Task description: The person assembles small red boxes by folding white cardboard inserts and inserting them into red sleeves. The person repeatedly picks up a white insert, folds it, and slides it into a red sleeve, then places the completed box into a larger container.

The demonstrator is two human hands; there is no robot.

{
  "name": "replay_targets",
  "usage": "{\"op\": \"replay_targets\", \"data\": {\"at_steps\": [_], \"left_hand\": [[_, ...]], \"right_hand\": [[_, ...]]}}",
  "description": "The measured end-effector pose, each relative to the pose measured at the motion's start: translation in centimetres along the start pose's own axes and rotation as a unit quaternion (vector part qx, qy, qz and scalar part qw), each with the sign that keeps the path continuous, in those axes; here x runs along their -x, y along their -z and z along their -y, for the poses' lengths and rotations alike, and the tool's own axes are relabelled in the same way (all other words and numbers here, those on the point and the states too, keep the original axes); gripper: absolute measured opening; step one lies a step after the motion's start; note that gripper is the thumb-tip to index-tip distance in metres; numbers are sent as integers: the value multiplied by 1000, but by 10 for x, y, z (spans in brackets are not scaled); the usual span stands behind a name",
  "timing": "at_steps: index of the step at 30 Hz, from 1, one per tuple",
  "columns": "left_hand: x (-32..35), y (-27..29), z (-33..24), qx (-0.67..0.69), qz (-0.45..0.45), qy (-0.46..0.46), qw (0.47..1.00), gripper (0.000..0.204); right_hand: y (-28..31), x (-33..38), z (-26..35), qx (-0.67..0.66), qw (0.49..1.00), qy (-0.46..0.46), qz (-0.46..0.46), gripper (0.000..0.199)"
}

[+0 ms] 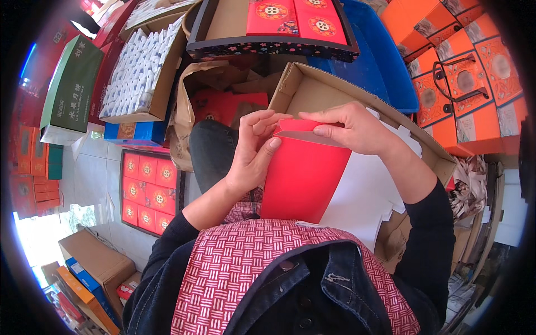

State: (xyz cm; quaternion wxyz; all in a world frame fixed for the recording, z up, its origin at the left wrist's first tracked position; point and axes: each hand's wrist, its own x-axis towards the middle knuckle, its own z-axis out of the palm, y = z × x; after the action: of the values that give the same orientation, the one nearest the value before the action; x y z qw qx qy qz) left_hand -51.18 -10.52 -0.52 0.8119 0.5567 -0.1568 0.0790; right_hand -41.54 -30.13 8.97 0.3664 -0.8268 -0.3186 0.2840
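Where the lap fills the middle of the view, held upright over a red-and-white woven-pattern apron (245,279): a plain red cardboard box (304,176), tall and narrow, near end resting against the apron, far end raised toward the hands. Behind and to the right, a large open brown corrugated carton (312,84), stacked with flat white die-cut card sheets (363,195), probably kept within easy reach. Farther off, a blue plastic crate (379,61) and a dark floral-edged tray (268,47) carrying small red decorated boxes. Far right, stacked orange gift boxes (469,84) with cord handles. Left, down on the tiled floor, a second tray of small red patterned boxes (148,192) in a grid, plus a brown carton of small white packets (139,67) and a green lidded box (72,84).

Left hand (251,156) wrapped around the left edge of the red box near its top, thumb across the front, steadying it. Right hand (352,128) pinching the folded red top flap (301,127) between thumb and fingers, seemingly pressing it down and inward. Both hands closed on the box, neither free.

Hidden: the box's base behind the apron, its inside, and the left fingertips behind the flap. Picture rim dark and bent, outer stacks hard to make out.
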Motion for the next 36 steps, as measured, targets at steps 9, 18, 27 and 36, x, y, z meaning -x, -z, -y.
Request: {"op": "replay_targets", "data": {"at_steps": [9, 18, 27, 36], "left_hand": [[2, 0, 1, -103, 4, -6, 995, 31], [6, -1, 6, -182, -40, -20, 982, 22], [6, -3, 10, -192, -45, -1, 980, 21], [7, -11, 1, -311, -43, 41, 948, 30]], "right_hand": [[-17, 4, 3, 68, 992, 95, -56, 26], [-17, 28, -33, -259, 934, 50, -242, 16], [-78, 37, -49, -418, 827, -22, -375, 19], [-105, 38, -36, -87, 875, 48, -474, 21]]}}
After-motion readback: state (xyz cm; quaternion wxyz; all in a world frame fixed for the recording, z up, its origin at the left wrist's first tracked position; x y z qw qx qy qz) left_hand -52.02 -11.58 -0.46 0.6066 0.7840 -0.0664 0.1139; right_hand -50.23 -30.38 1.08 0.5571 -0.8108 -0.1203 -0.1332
